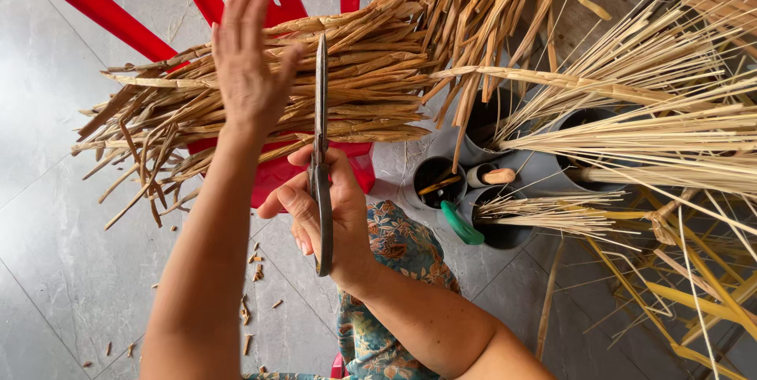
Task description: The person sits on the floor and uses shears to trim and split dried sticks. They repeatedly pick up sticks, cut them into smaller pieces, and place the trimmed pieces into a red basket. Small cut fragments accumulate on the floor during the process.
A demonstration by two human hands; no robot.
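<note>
Your right hand point(327, 214) grips shears point(320, 151), blades together; left hand point(246, 61) lies flat, open, on the reed bundle point(276, 104). Cut scraps point(254, 270) litter the floor point(47, 191); bundle ends remain uneven.

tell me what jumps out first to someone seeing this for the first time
A thick bundle of dried reed strips lies across a red plastic chair at centre. The left hand presses flat on it, while the right hand holds long scissors upright. Grey tubes of thin straw stand to the right.

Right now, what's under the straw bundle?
Under the straw bundle sits a red plastic chair; its slats show above, its seat edge below. The seat's middle is covered by the bundle and the left hand.
</note>
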